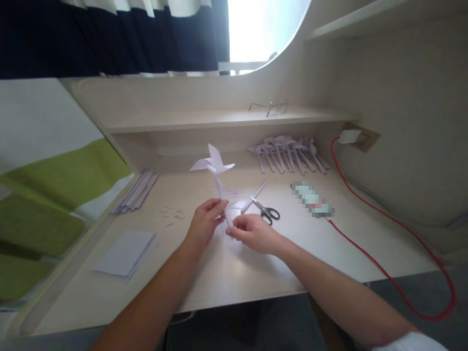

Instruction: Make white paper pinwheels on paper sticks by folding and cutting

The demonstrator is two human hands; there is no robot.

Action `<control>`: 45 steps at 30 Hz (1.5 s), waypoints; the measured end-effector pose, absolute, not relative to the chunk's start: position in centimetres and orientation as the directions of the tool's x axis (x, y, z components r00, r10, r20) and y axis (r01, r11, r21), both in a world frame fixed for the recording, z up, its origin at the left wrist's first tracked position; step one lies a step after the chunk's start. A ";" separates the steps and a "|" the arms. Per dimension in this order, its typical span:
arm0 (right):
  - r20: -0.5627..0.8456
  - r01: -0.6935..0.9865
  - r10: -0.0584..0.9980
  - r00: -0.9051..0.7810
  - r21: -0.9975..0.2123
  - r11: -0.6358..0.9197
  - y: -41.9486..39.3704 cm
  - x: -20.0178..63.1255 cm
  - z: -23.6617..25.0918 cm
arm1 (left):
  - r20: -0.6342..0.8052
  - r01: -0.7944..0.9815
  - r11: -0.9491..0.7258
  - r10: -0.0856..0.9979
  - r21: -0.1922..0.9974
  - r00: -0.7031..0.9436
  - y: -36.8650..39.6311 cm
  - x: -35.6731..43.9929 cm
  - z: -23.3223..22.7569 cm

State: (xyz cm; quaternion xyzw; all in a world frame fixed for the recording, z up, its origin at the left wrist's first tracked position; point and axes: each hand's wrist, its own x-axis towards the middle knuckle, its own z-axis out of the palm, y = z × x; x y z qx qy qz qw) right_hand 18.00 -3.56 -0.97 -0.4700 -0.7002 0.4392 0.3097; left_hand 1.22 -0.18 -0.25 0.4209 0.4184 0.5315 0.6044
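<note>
pinwheel held upright over the desk

both hands grip the stick of a paper pinwheel point(214, 165) above the middle of the desk point(237, 268). the left hand point(203, 225) pinches the stick partway up between thumb and fingertips. the right hand point(252, 233) is clenched on the lower end of the stick, just beside the left hand. the stick stands nearly upright, tilted slightly left at the top, with the vanes well above both hands.

scissors point(266, 209) lie shut on the desk just behind the right hand. a row of finished pinwheels point(288, 153) lies at the back right. a bundle of paper sticks point(137, 191) lies at the left edge, and a stack of sheets point(124, 253) lies at the front left. small paper scraps point(173, 214) lie left of the left hand. a red cable point(365, 253) runs from a wall socket across the right side. glasses point(270, 107) rest on the shelf point(204, 119) above.
</note>
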 end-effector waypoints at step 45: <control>-0.277 0.626 0.900 0.336 -0.649 -0.433 17.4 29.6 0.1 | 0.210 0.247 -0.245 0.965 0.937 0.158 0.7 3.3 -3.1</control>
